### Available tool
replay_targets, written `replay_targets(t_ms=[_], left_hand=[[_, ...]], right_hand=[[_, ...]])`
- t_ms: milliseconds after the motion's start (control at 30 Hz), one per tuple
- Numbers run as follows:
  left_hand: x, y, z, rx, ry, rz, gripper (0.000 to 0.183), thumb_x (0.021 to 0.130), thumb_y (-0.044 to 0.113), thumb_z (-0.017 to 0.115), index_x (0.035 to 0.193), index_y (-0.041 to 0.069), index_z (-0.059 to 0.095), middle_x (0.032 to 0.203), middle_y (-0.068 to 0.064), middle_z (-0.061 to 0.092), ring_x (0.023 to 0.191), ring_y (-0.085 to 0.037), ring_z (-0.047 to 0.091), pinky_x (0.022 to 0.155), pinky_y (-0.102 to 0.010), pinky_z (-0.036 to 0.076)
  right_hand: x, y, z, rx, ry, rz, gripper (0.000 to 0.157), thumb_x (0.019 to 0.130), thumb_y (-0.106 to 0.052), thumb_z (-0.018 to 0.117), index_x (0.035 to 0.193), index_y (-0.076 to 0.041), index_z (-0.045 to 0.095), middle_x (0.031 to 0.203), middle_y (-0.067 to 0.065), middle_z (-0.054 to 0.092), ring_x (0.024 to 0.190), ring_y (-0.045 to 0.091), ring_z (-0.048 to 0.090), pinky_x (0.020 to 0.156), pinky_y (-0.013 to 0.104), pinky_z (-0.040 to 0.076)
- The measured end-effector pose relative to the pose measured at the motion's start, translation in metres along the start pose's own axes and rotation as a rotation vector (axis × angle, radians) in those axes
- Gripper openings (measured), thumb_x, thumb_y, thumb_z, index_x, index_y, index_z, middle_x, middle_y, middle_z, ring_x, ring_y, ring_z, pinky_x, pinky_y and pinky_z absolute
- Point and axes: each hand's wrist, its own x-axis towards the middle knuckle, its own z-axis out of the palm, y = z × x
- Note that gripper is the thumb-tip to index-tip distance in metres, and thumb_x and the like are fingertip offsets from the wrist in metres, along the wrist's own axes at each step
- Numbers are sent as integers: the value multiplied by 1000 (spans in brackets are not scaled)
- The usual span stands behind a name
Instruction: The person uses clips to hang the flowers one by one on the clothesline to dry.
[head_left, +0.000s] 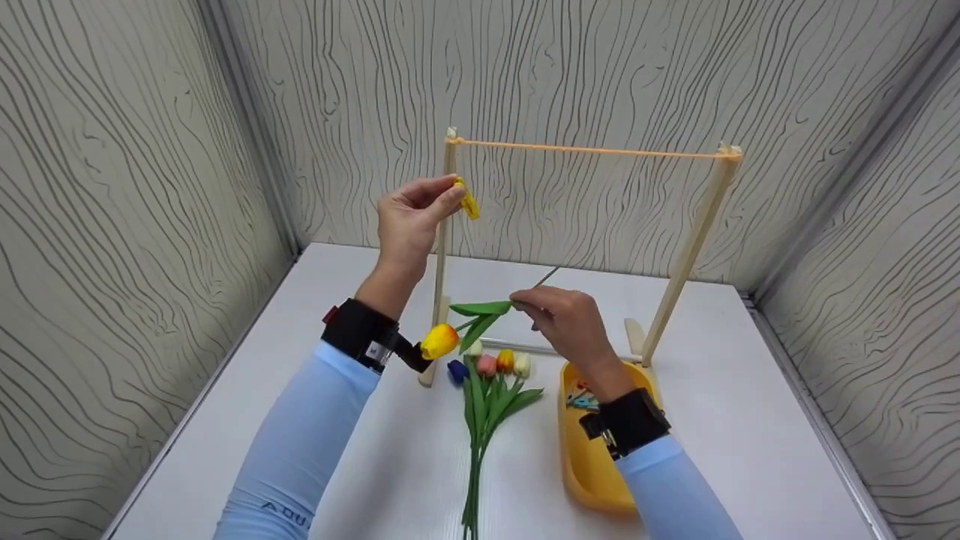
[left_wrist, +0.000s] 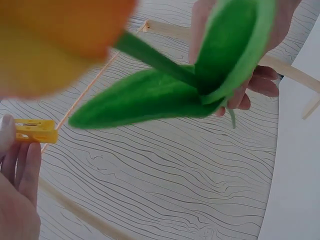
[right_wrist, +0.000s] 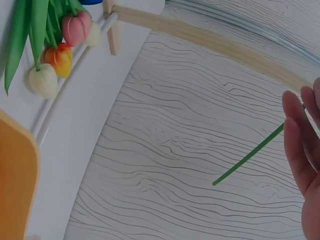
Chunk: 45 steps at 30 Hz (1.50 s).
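My left hand (head_left: 411,221) pinches a yellow clothespin (head_left: 466,199) near the left post, a little below the orange string (head_left: 585,149). In the left wrist view the clothespin (left_wrist: 36,131) points away from the fingertips. Lower and to the right, my right hand (head_left: 566,319) holds an artificial tulip by its stem, close to the leaves. The yellow-orange tulip head (head_left: 439,342) hangs down to the left, with green leaves (head_left: 484,309) between it and the fingers. The bare stem end (right_wrist: 245,160) sticks out past the right hand in the right wrist view.
A wooden frame with a left post (head_left: 441,270) and right post (head_left: 686,259) carries the string. Several tulips (head_left: 491,405) lie on the white table (head_left: 360,465). A yellow basin (head_left: 592,480) with clothespins (head_left: 582,401) stands beneath my right forearm. Patterned walls enclose the table.
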Motion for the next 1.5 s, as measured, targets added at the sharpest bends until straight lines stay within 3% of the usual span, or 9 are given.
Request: replay_targets(t_ms=[200,333,467,667,967,1267,1500], left_hand=[[0,1,0,-22,0,-13,22,95,4,82,115,-5,80,98,0,79,91,-9,78,90,-26,68],[0,1,1,-31,-3,-16,22,95,4,82,116,-4,80,99,-1,80,91,-10,78,91,-27,67],[-1,1,2,-26,-1,-9,21,94,3,83,114,-3,81,99,-1,80,92,-10,79,91,-27,67],[2,4,5,-36,5,-9,20,94,3,83,113,-1,81,98,-1,81,93,-11,79,92,-28,67],[25,19,12,-122,69,24,21,94,0,81,114,-8,78,96,-2,77,91,-11,77,92,-29,68],[57,38,21,-156,70,79,11,94,0,81,105,-2,81,96,-6,78,89,-13,77,91,-29,68],[71,40,18,-124,73,89,7,95,1,80,103,1,81,98,-7,78,89,-14,77,91,-28,67]], right_hand=[[-7,12,-1,309,-29,198,20,99,2,75,116,-4,83,105,15,85,80,25,83,68,19,65],[-6,12,-1,462,28,292,20,95,5,77,110,-5,85,104,19,85,86,17,84,73,19,66],[-1,8,5,522,110,391,12,93,0,83,104,-3,86,103,20,84,86,4,80,77,19,66],[9,4,9,500,248,524,8,94,-4,83,101,-1,80,102,18,84,86,2,79,82,17,65],[51,-6,6,688,313,552,20,97,4,76,115,11,71,106,17,85,92,7,82,88,24,67],[97,-10,12,718,312,596,21,101,-3,75,120,7,72,111,16,85,95,8,83,93,25,66],[122,-12,20,761,311,625,20,101,-2,74,120,6,72,115,19,83,96,10,83,94,28,67]])
